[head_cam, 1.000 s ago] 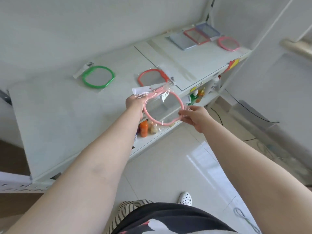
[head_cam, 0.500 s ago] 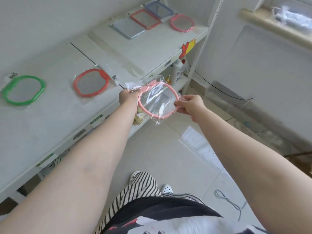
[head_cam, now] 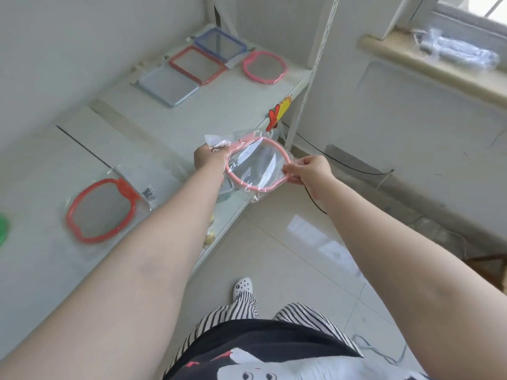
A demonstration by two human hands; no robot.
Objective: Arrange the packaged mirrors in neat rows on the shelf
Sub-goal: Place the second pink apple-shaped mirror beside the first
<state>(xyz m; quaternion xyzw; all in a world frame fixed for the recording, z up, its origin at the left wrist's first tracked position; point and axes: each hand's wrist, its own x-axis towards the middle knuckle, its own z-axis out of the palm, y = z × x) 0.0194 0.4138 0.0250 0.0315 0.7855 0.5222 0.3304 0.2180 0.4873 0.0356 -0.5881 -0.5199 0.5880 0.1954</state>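
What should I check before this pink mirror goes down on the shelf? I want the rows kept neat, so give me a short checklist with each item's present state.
1. Both hands hold the packaged pink mirror: ok. The left hand grips the bag's top and the right hand pinches the rim.
2. Mirror over the shelf: not ok. It hangs past the front edge, above the floor.
3. Free spot to set it down: ok. Bare shelf shows between the red mirror and the far group.
4. Matching neighbour located: ok. Another pink mirror lies at the far end.
5. Far group tidy: not ok. The red square mirror overlaps its neighbours.
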